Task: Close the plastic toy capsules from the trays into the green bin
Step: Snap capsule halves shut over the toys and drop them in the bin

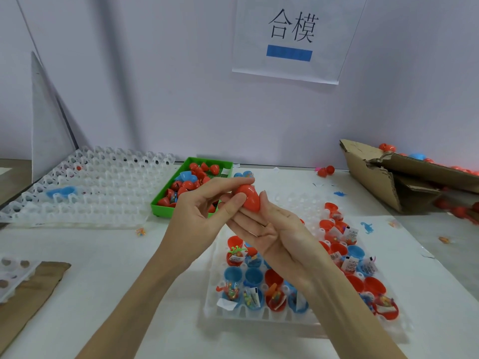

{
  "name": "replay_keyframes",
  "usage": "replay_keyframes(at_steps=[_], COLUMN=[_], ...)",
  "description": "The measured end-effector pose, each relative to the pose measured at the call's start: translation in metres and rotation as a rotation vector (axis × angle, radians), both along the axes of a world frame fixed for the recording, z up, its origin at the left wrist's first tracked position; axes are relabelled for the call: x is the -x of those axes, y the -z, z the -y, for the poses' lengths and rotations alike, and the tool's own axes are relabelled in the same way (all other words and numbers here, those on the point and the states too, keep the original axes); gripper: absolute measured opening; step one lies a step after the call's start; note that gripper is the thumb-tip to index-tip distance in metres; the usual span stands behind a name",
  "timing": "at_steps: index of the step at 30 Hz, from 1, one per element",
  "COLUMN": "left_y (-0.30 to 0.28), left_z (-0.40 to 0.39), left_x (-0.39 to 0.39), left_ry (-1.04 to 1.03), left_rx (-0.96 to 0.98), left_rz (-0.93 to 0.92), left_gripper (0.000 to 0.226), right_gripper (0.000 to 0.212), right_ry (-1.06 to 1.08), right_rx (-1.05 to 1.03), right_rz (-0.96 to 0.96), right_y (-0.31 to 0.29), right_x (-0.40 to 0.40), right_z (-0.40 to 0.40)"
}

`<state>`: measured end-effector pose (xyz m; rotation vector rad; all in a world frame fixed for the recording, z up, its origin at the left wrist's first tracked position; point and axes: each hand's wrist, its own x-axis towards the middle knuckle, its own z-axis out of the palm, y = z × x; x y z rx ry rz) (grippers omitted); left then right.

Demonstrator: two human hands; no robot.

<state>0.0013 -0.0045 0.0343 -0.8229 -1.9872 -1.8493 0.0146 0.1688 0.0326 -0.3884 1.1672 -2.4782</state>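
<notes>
red capsule (249, 197), green bin (166, 207), translucent white tray (259, 316) of red and blue halves, brown cardboard box (370, 177)

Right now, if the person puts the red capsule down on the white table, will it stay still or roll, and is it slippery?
The red capsule looks egg-shaped with no flat side, so it would probably roll on the white table. Its surface is smooth and glossy, so it may slip; the left hand pinches it while the right hand supports it. It seems light.
</notes>
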Motion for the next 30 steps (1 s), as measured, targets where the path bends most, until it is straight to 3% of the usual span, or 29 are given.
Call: replay_keyframes(at_steps=[18, 25, 30], left_y=[0.003, 0.003, 0.006], left_z=[-0.001, -0.001, -0.012], left_x=[0.001, 0.002, -0.003], left_ry=[-0.142, -0.188, -0.164], left_rx=[0.19, 0.175, 0.186], left_rz=[-0.159, -0.157, -0.153], left_gripper=[0.043, 0.038, 0.031], right_gripper=[0.044, 0.045, 0.047], right_ry=[0.13, 0.284, 0.196], right_rx=[-0.077, -0.237, -0.119], right_rz=[0.024, -0.036, -0.007], right_y=[-0.007, -0.004, -0.004], right_x=[-0.006, -0.008, -0.008], right_z=[0.0, 0.007, 0.005])
